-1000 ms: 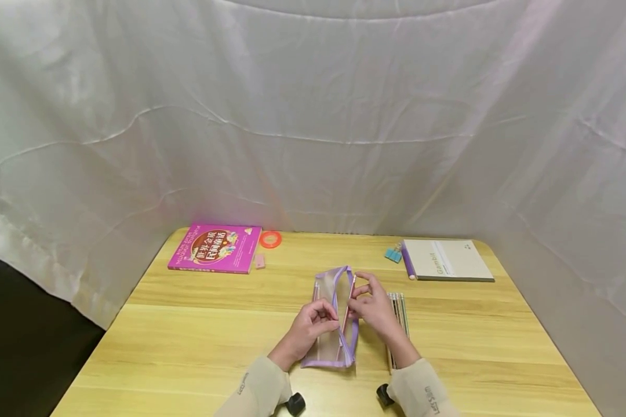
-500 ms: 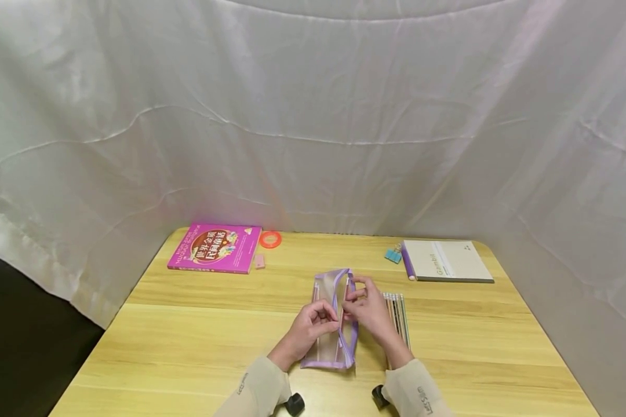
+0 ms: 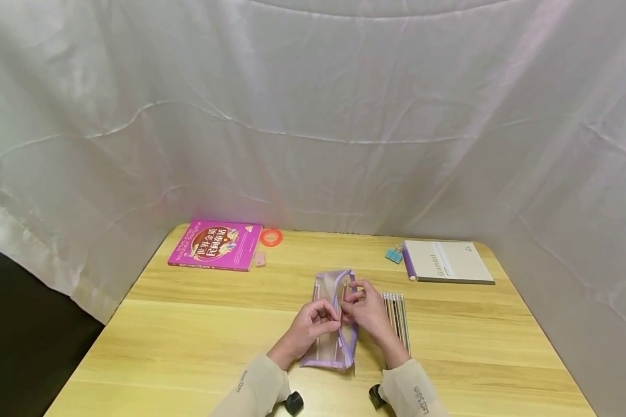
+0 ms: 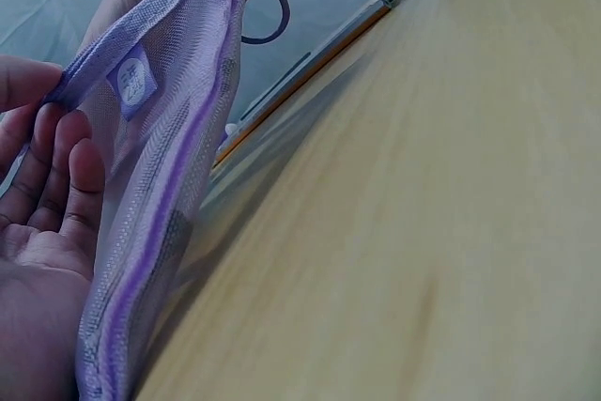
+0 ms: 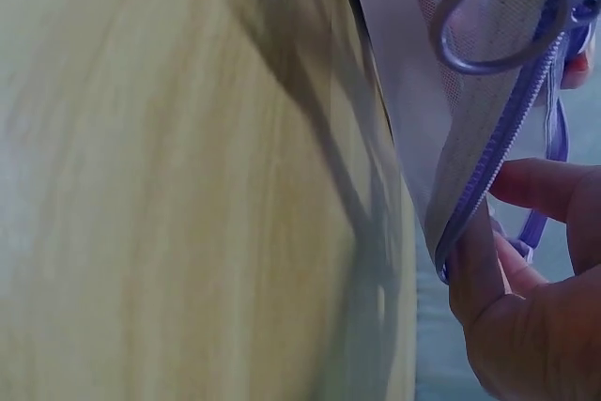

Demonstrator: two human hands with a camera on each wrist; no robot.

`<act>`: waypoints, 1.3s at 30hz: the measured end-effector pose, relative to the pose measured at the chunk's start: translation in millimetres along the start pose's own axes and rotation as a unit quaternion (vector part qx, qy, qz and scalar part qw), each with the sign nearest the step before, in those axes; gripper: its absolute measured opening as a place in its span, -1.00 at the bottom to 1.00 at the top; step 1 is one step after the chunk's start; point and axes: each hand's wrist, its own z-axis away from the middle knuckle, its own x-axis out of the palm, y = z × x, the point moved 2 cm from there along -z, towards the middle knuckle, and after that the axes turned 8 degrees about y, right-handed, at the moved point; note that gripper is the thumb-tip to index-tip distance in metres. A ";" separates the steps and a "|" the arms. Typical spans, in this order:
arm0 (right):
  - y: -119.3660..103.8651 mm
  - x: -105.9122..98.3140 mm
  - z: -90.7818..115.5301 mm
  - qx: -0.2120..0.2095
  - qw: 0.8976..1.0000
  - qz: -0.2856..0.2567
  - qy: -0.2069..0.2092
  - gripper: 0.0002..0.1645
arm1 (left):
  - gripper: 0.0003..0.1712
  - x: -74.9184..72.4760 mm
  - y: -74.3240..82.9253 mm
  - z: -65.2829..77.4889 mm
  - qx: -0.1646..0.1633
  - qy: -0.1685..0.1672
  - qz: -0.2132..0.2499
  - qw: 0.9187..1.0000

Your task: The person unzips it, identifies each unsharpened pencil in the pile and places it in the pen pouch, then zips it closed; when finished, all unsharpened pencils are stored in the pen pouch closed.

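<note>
A mesh pencil pouch (image 3: 326, 344) with purple trim stands on the table, its zipped mouth unfastened. My left hand (image 3: 310, 327) pinches the pouch's edge between thumb and finger; the left wrist view shows this pinch beside a small purple label (image 4: 134, 82). At the mouth, my right hand (image 3: 370, 313) pinches a reddish pencil (image 3: 344, 292) that stands partly inside. The fingers of the right hand (image 5: 535, 316) lie against the zip in the right wrist view, where the pencil is hidden. Another pencil (image 3: 316, 289) shows through the pouch's left side.
Several pencils (image 3: 400, 321) lie in a row right of the pouch, partly behind the right wrist. Farther back are a magenta book (image 3: 224, 246), an orange tape roll (image 3: 271, 237), a pink eraser (image 3: 260, 259), a blue binder clip (image 3: 393, 255), a purple pen (image 3: 409, 263) and a notebook (image 3: 454, 260).
My right hand has moved left and the pencil in it has sunk lower into the pouch. The left hand has kept its hold on the pouch's edge.
</note>
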 end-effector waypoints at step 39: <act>36.7 -137.8 -16.8 0.030 0.986 0.163 -0.010 -0.41 | -0.85 -10.1 15.7 -2.5 0.084 0.006 0.009 0.996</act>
